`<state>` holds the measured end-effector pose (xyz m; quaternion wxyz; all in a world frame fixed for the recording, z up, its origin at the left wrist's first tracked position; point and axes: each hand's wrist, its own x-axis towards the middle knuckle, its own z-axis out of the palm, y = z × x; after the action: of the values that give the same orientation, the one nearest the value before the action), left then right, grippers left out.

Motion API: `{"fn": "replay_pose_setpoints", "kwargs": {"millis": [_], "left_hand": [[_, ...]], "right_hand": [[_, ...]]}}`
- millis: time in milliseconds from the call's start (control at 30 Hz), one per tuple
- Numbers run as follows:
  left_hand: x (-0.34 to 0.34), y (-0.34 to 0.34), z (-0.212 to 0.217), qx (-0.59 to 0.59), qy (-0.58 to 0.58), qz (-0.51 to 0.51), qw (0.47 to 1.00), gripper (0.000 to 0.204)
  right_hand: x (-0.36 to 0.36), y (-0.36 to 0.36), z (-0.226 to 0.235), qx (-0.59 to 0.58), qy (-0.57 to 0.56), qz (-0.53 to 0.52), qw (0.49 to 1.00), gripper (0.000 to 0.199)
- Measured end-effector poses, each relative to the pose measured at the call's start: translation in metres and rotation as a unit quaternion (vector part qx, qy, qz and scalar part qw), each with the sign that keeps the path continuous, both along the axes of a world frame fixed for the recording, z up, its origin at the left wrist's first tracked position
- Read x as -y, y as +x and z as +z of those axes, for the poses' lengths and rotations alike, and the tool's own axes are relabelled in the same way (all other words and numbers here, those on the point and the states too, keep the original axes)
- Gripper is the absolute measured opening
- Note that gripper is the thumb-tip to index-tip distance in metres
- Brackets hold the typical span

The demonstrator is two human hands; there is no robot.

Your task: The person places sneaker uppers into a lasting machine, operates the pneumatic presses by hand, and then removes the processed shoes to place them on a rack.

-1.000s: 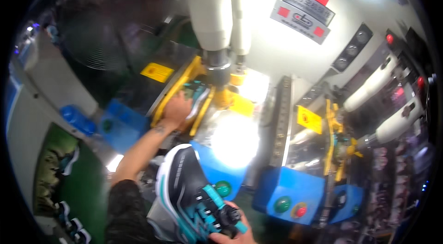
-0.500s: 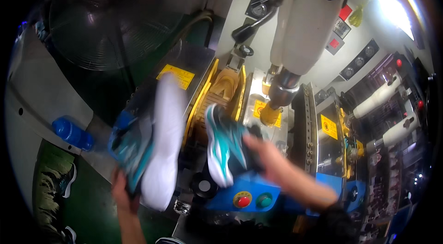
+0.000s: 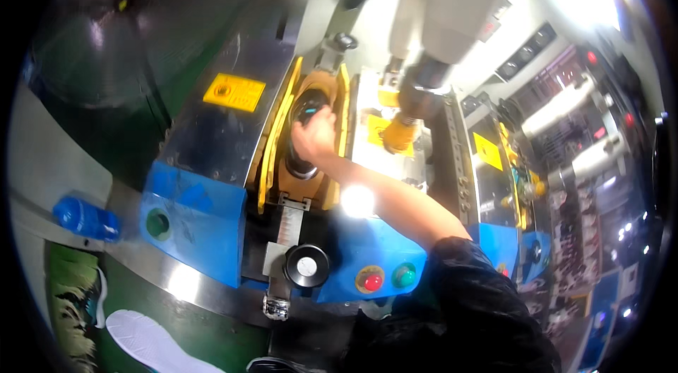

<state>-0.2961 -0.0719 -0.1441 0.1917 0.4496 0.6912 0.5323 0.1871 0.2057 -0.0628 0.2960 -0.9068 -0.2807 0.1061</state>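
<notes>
My right hand reaches forward with its fingers closed on a dark shoe. That shoe rests in the brown cradle of a press, between upright yellow side pads. A small teal patch shows on the shoe; the hand covers much of the rest. At the lower edge, left of centre, another shoe turns its white sole upward, partly cut off by the picture edge. My left hand is out of the picture, so what bears that shoe is hidden.
Right of the cradle, a press head with a yellow tip hangs down. A black round knob and red and green buttons sit in front. A blue bottle lies at left. A fan stands behind.
My right hand has carried its shoe forward and left, down into the cradle. The other shoe has dropped to the lower edge, and my left hand has left the picture. The view has shifted.
</notes>
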Motion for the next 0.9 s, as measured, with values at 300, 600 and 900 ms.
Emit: {"fn": "replay_pose_setpoints", "kwargs": {"millis": [300,600,900], "left_hand": [[0.028,0.002,0.101,0.494,0.119,-0.243,0.826,0.051],[0.184,0.056,0.111,0.480,0.031,-0.113,0.869,0.057],[0.370,0.140,0.208,0.427,-0.090,-0.353,0.828,0.071]], "right_hand": [[0.219,-0.089,0.082,0.245,0.200,0.459,0.830,0.067],[0.460,-0.098,0.063,0.121,0.036,0.423,0.897,0.088],[0.588,-0.153,0.042,-0.887,0.106,0.270,0.358,0.062]]}}
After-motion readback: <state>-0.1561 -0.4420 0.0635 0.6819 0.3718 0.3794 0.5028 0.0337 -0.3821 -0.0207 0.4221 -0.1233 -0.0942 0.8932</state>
